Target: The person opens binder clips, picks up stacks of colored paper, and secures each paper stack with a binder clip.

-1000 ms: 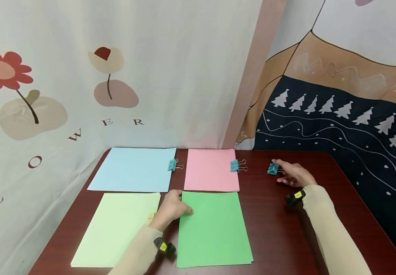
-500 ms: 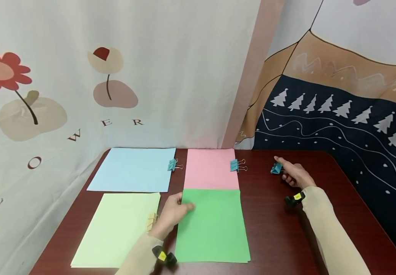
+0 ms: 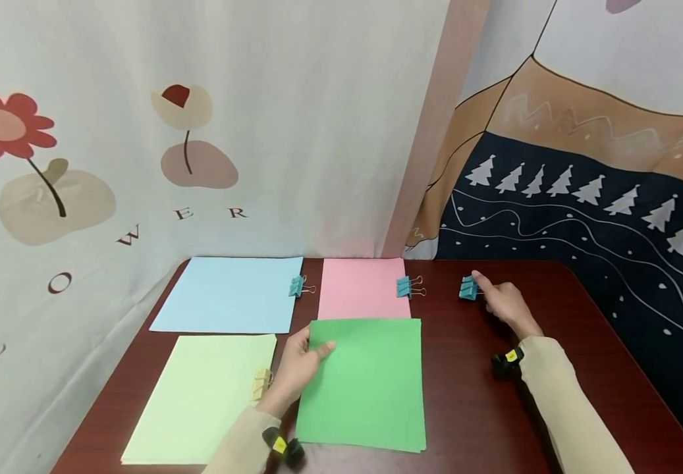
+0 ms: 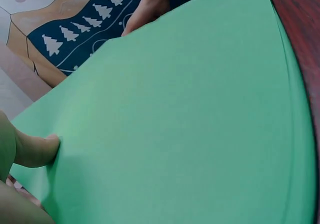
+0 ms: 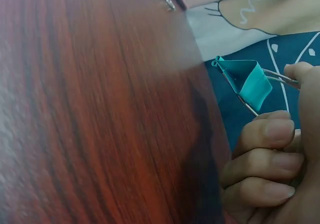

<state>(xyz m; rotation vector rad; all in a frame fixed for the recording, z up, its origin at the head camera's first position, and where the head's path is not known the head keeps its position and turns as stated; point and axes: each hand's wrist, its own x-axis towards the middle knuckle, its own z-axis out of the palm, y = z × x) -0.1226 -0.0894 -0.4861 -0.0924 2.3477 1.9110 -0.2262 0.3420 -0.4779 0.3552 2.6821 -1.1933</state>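
Note:
My left hand (image 3: 296, 365) grips the left edge of a stack of green paper (image 3: 365, 388), the thumb on top and the other fingers hidden beneath. The stack's far end is raised and overlaps the near part of the pink paper (image 3: 361, 286). Filling most of the left wrist view, the green paper (image 4: 175, 114) slants upward. Off to the right, my right hand (image 3: 508, 306) holds a teal binder clip (image 3: 468, 288). In the right wrist view the thumb and curled fingers pinch the wire handles of that binder clip (image 5: 247, 82), whose mouth points away from the palm.
Blue paper (image 3: 231, 293) lies at the back left with a teal binder clip (image 3: 296, 286) on its right edge. Another teal clip (image 3: 404, 286) sits on the pink paper. Pale green paper (image 3: 193, 398) at front left carries a yellow clip (image 3: 261, 384). Printed curtains (image 3: 294, 131) stand behind the table.
My left hand has lifted the green stack's far end off the table and tilted it over the pink paper. The binder clip in my right hand has turned slightly.

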